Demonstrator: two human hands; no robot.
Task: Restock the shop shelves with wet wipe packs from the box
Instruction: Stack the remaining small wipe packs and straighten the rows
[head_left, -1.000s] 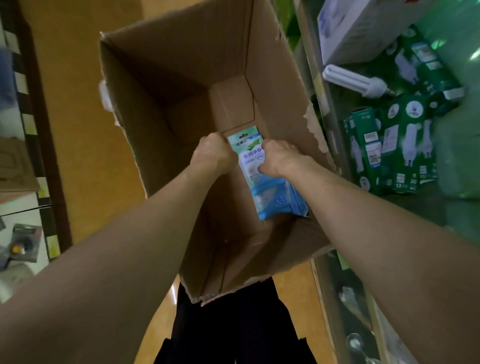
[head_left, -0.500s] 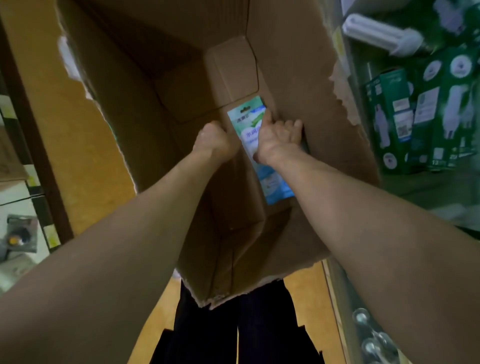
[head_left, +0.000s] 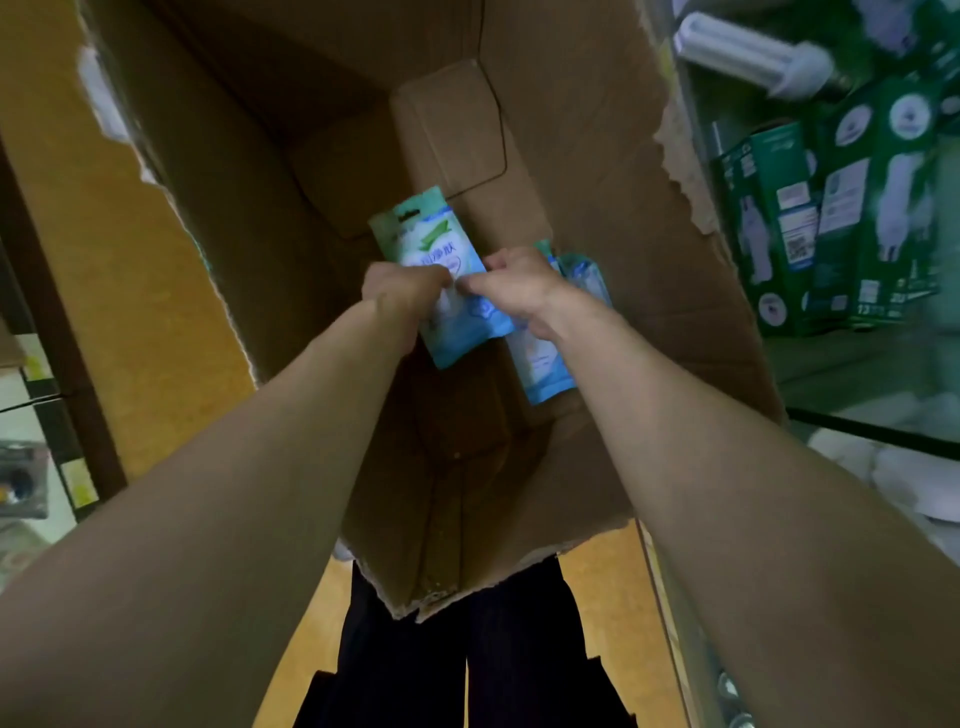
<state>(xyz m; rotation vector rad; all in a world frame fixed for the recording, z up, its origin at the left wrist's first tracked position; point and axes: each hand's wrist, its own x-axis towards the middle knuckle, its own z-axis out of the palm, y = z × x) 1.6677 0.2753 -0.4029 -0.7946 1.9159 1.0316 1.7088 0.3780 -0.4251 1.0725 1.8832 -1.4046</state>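
Cardboard box, torn-edged, left hand and right hand gripping pack inside

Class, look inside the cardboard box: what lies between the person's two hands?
In the head view, a wet wipe pack lies between the left hand and the right hand; both hands grip its edges.

Looking down on a yellow-orange floor in dim light. Seeing on the right a glass shelf carrying green lamp cartons and a loose white tube bulb. Catching a dark shelf post on the left.
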